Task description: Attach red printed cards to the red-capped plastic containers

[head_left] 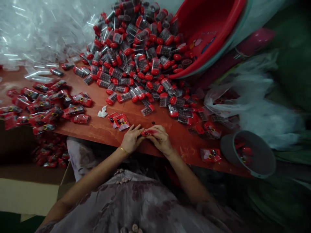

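My left hand (131,139) and right hand (160,139) both pinch a small red piece (146,132) at the table's (102,129) near edge; two flat red packets (119,121) lie left of them; capped clear tubes (145,61) heap toward the far edge.

I can't read any words for certain from here. A line of faint lettering runs inside the red basin (220,19), and what may be small white print shows on the red cards (122,122) and heaped packets (40,106).
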`<move>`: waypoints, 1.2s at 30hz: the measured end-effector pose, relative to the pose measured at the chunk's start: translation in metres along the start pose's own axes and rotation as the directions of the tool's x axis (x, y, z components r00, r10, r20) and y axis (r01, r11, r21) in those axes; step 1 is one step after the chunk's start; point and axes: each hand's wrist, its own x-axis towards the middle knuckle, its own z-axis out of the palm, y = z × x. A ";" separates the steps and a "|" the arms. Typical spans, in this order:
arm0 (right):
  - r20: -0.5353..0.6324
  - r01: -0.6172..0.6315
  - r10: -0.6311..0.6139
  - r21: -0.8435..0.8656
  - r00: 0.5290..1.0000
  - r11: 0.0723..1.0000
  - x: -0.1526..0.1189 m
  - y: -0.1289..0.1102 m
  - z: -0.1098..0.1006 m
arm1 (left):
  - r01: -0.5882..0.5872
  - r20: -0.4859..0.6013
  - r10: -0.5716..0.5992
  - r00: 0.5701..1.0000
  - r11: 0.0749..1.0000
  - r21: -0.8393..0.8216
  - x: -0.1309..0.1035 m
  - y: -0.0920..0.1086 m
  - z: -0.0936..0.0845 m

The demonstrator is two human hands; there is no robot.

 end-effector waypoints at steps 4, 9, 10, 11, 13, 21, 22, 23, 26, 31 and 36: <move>0.042 -0.022 0.022 -0.015 0.999 1.000 0.001 -0.001 -0.001 | 0.012 0.004 -0.012 1.000 1.000 0.029 0.000 -0.001 0.002; 0.020 -0.077 0.076 0.067 0.997 0.995 0.012 -0.006 0.002 | 0.017 -0.005 -0.017 1.000 0.998 0.067 0.000 -0.003 0.004; 0.029 -0.081 0.079 0.089 0.996 0.993 0.014 -0.007 0.003 | 0.017 -0.011 -0.017 1.000 0.997 0.072 0.000 -0.003 0.005; 0.036 -0.081 0.078 0.104 0.996 0.991 0.016 -0.006 0.005 | 0.017 -0.016 -0.016 1.000 0.997 0.076 -0.001 -0.003 0.005; 0.038 -0.071 0.068 0.108 0.997 0.992 0.016 -0.004 0.006 | 0.012 -0.029 -0.010 1.000 0.997 0.081 -0.002 -0.003 0.006; 0.050 -0.127 0.126 0.003 0.991 0.992 0.009 0.002 0.008 | 0.039 -0.187 -0.054 0.981 0.996 -0.082 -0.016 0.010 -0.002; 0.037 -0.137 0.137 -0.003 0.990 0.991 0.008 0.003 0.010 | 0.038 -0.194 -0.061 0.979 0.992 -0.120 -0.015 0.011 -0.004; 0.017 -0.147 0.147 -0.005 0.989 0.989 0.007 0.004 0.011 | 0.031 -0.190 -0.059 0.980 0.989 -0.147 -0.014 0.011 -0.006; -0.015 -0.176 0.176 -0.003 0.984 0.984 0.003 0.007 0.016 | 0.004 -0.161 -0.028 0.986 0.989 -0.150 -0.009 0.007 -0.011; 0.024 -0.175 0.175 -0.017 0.984 0.984 0.005 0.007 0.014 | -0.027 -0.172 0.009 0.985 0.994 -0.104 -0.006 0.003 -0.012; 0.097 -0.106 0.105 -0.003 0.990 0.994 0.009 0.005 0.004 | -0.067 -0.093 0.055 0.994 0.989 -0.131 -0.001 0.004 -0.014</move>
